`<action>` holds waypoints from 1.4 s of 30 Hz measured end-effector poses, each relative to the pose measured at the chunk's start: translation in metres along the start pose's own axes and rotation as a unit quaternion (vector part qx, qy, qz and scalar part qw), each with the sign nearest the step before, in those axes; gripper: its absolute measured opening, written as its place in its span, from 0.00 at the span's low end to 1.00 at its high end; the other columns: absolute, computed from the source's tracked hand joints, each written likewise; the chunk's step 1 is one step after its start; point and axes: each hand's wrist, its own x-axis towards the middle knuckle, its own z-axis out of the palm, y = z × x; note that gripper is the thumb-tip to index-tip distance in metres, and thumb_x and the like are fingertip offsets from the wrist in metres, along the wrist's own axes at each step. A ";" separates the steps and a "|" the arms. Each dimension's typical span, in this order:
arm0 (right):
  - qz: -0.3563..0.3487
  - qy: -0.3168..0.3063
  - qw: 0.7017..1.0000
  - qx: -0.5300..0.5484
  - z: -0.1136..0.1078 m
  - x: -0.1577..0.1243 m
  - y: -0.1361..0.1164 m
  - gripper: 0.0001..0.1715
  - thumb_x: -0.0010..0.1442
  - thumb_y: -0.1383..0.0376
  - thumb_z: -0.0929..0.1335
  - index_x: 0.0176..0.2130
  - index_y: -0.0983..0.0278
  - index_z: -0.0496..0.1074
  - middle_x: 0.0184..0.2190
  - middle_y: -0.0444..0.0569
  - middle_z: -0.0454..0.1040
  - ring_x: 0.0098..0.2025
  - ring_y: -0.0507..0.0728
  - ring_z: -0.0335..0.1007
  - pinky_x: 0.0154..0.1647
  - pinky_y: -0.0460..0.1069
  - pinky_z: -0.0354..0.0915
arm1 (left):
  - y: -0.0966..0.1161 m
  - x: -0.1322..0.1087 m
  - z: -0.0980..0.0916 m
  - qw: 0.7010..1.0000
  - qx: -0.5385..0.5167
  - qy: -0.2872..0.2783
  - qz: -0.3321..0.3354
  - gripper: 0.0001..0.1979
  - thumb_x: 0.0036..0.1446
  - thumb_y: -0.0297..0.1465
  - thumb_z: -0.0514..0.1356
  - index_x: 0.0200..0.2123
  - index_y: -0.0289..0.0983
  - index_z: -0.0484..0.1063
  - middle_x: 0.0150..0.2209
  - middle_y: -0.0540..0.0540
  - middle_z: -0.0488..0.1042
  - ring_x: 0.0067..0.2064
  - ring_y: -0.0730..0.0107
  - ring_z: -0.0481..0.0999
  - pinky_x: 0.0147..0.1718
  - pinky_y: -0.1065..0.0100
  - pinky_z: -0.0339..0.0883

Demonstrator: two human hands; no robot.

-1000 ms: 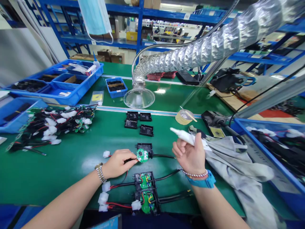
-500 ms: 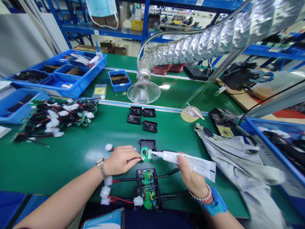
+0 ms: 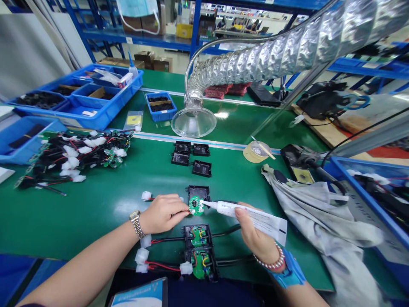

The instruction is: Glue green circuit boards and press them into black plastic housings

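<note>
My left hand (image 3: pixel 162 212) is closed, pinching the red and black wires at the edge of a small round green circuit board (image 3: pixel 195 205). The board rests on an open black housing (image 3: pixel 198 194). My right hand (image 3: pixel 255 238) grips a white glue tube (image 3: pixel 252 215), its nozzle tip touching the right side of the green board. A white connector (image 3: pixel 146 195) lies just left of my left hand. Nearer to me sit two black housings with green boards fitted (image 3: pixel 198 251), their wires and white plugs trailing left.
Three empty black housings (image 3: pixel 191 155) lie further back. A heap of wired boards (image 3: pixel 73 157) sits at the left by blue bins (image 3: pixel 73 100). A foil extraction hose with clear funnel (image 3: pixel 193 121) hangs above the bench. A grey cloth (image 3: pixel 319 217), tape roll (image 3: pixel 255 152) and blue bin (image 3: pixel 377 192) are right.
My right hand swung the glue tube down from a raised position and brought its nozzle onto the green board. My left hand stayed on the board's wires.
</note>
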 end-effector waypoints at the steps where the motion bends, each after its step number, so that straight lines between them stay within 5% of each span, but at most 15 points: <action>1: -0.006 0.006 1.000 0.006 -0.002 0.001 -0.002 0.25 0.59 0.50 0.59 0.26 0.63 0.71 0.22 0.50 0.73 0.24 0.56 0.70 0.27 0.49 0.69 | 0.000 0.000 0.000 1.000 0.001 -0.002 -0.001 0.10 0.60 0.29 0.50 0.32 0.34 0.70 0.24 0.48 0.70 0.26 0.73 0.66 0.25 0.71 0.61; 8: -0.001 -0.036 0.996 0.086 -0.011 0.006 -0.021 0.23 0.59 0.53 0.60 0.18 0.59 0.64 0.13 0.44 0.62 0.16 0.54 0.60 0.18 0.48 0.60 | 0.000 0.000 -0.001 1.000 0.003 0.002 0.000 0.11 0.60 0.30 0.50 0.31 0.34 0.70 0.24 0.48 0.70 0.25 0.74 0.66 0.25 0.71 0.61; 29: -0.075 -0.097 0.986 0.113 -0.023 0.012 -0.035 0.20 0.61 0.62 0.59 0.18 0.59 0.58 0.14 0.41 0.58 0.16 0.52 0.55 0.18 0.48 0.55 | 0.000 -0.001 0.000 1.000 -0.017 0.006 -0.003 0.09 0.59 0.29 0.51 0.31 0.34 0.70 0.25 0.48 0.72 0.26 0.74 0.68 0.26 0.72 0.62; 42: -0.104 -0.132 0.978 0.121 -0.011 0.016 -0.045 0.21 0.62 0.64 0.57 0.18 0.61 0.52 0.14 0.41 0.55 0.16 0.49 0.49 0.18 0.47 0.50 | 0.001 -0.001 0.000 1.000 -0.006 0.006 0.001 0.10 0.59 0.29 0.51 0.31 0.34 0.70 0.24 0.47 0.72 0.26 0.73 0.67 0.26 0.71 0.62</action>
